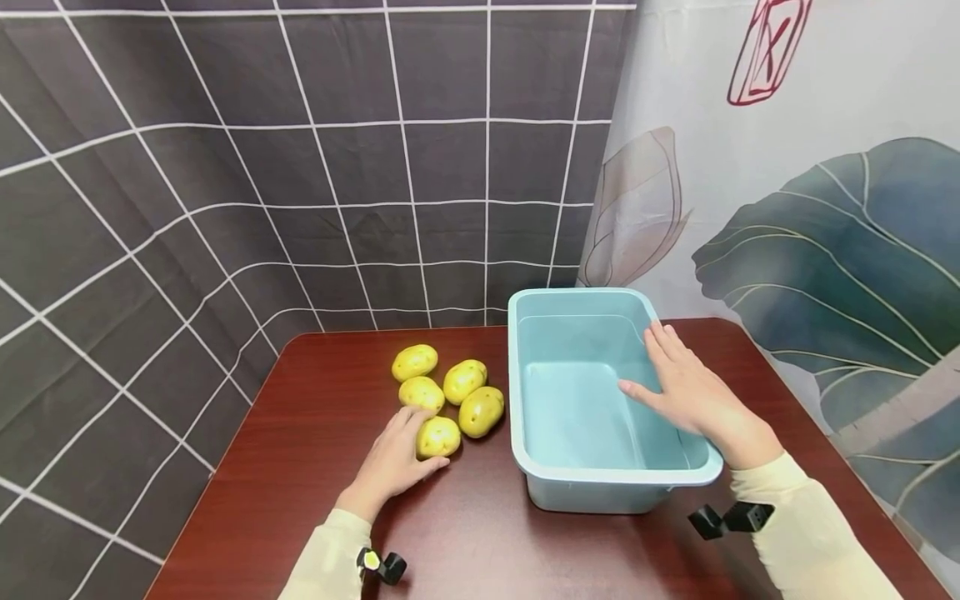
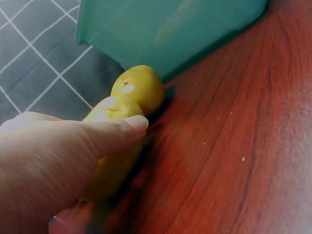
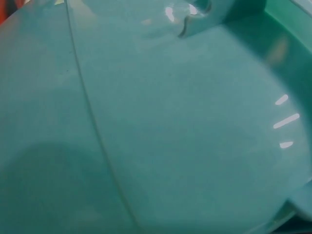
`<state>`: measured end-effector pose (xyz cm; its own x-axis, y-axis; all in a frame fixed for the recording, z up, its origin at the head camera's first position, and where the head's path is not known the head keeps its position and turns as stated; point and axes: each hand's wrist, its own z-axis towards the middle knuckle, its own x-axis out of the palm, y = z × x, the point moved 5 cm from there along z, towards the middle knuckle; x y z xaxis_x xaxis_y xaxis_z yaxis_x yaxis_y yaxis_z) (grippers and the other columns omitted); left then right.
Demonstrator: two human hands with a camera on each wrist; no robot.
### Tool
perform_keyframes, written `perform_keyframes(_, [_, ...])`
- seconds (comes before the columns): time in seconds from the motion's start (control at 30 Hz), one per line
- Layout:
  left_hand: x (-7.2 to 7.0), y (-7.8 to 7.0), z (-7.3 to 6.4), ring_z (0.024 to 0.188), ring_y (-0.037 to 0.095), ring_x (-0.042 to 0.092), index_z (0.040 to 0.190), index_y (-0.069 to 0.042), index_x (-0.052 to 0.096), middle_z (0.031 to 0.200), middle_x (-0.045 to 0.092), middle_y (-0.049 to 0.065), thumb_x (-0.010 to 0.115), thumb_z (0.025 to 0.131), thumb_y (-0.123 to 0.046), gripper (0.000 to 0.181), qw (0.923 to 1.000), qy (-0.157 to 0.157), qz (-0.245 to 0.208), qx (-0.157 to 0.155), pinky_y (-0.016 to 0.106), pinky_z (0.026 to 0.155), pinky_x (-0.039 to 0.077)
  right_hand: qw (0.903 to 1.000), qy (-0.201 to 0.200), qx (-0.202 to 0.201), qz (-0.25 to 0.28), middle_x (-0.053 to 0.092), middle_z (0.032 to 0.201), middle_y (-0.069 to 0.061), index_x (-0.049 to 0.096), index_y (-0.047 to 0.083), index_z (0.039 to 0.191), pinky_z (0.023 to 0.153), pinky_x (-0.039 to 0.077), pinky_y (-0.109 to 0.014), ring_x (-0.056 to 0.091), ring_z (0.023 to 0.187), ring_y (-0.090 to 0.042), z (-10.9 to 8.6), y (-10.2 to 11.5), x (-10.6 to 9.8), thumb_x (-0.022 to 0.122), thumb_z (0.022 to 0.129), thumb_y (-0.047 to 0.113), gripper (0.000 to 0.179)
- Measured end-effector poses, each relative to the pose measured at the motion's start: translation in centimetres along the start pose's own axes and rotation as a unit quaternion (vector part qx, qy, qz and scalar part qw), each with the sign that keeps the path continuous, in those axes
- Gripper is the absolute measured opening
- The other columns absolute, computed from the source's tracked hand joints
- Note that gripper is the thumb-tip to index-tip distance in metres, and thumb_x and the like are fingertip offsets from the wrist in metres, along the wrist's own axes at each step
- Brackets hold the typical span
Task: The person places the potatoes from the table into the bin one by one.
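Grasping the nearest potato [image 1: 438, 438], a person's left hand [image 1: 392, 462] sits low over a glossy red-brown desk [image 1: 465, 550], its thumb along one flank of the yellow skin and its fingers bent over the other, their tips mostly hidden. That skin looks smooth, so a grip mostly from the left could let the potato twist or slip on lifting. To its right stands a pale blue tub [image 1: 615, 477], whose raised rim would likely catch the potato if it were carried across too low. Over the tub's right rim lies the right hand [image 1: 693, 392], fingers straight and curled round nothing, thumb stretched inward; whether it presses down cannot be told, and with a loose touch the tub might skid if bumped. Just beyond the held potato, four more potatoes [image 1: 465, 381] lie loosely clustered: the rightmost one [image 1: 482, 412] close to the tub's wall, so a stray knuckle might wedge it there, and the rearmost one [image 1: 415, 363] near the desk's back edge, where a knock through the cluster might roll it towards the dark gridded curtain [image 1: 435, 158] behind.
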<state>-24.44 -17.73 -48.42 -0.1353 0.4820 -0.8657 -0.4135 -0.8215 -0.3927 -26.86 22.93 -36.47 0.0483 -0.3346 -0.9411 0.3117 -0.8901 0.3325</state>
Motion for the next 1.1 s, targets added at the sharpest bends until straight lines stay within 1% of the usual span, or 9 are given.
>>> perform_keyframes(0.2, [0.1, 0.3, -0.4, 0.114, 0.021, 0.054, 0.127, -0.012, 0.055, 0.126, 0.053, 0.004, 0.085, 0.070, -0.039, 0.070, 0.9999, 0.010, -0.007, -0.001, 0.043, 0.094, 0.046, 1.0000, -0.004, 0.000, -0.001, 0.002, 0.158, -0.023, 0.011, -0.007, 0.150, 0.112, 0.011, -0.059, -0.002, 0.144, -0.040, 0.0, 0.0, 0.0, 0.053, 0.089, 0.062, 0.101])
perform_keyframes(0.43, [-0.1, 0.7, -0.7, 0.110, 0.019, 0.055, 0.127, -0.010, 0.056, 0.120, 0.057, 0.001, 0.085, 0.071, -0.040, 0.070, 0.9999, 0.011, -0.003, 0.001, 0.041, 0.093, 0.046, 1.0000, -0.005, 0.000, -0.003, 0.001, 0.158, -0.022, 0.010, -0.006, 0.150, 0.112, 0.010, -0.059, -0.004, 0.144, -0.039, 0.0, -0.1, 0.0, 0.050, 0.089, 0.065, 0.103])
perform_keyframes(0.77, [-0.9, 0.1, -1.0, 0.107, 0.018, 0.057, 0.125, -0.012, 0.057, 0.118, 0.058, 0.001, 0.082, 0.072, -0.044, 0.067, 0.9998, 0.015, 0.009, -0.002, 0.040, 0.091, 0.048, 1.0000, -0.006, -0.002, -0.004, 0.003, 0.158, -0.023, 0.013, -0.008, 0.150, 0.112, 0.010, -0.059, -0.004, 0.144, -0.039, -0.1, 0.1, 0.0, 0.052, 0.090, 0.062, 0.100])
perform_keyframes(0.93, [-1.9, -0.4, -0.8, 0.108, 0.019, 0.057, 0.126, -0.011, 0.057, 0.119, 0.059, 0.002, 0.082, 0.073, -0.043, 0.066, 0.9999, -0.001, 0.003, 0.013, 0.042, 0.090, 0.048, 1.0000, -0.009, -0.003, -0.003, 0.003, 0.158, -0.023, 0.012, -0.007, 0.150, 0.111, 0.011, -0.060, -0.003, 0.144, -0.039, 0.0, 0.1, 0.1, 0.052, 0.090, 0.061, 0.099])
perform_keyframes(1.1, [-3.0, -1.4, -0.2, 0.110, 0.018, 0.057, 0.125, -0.012, 0.059, 0.120, 0.060, 0.002, 0.080, 0.074, -0.045, 0.064, 0.9988, -0.020, 0.009, 0.043, 0.040, 0.091, 0.048, 1.0000, -0.007, -0.001, -0.005, 0.003, 0.158, -0.024, 0.012, -0.007, 0.150, 0.111, 0.011, -0.060, -0.003, 0.144, -0.040, 0.0, 0.0, 0.1, 0.053, 0.090, 0.060, 0.099])
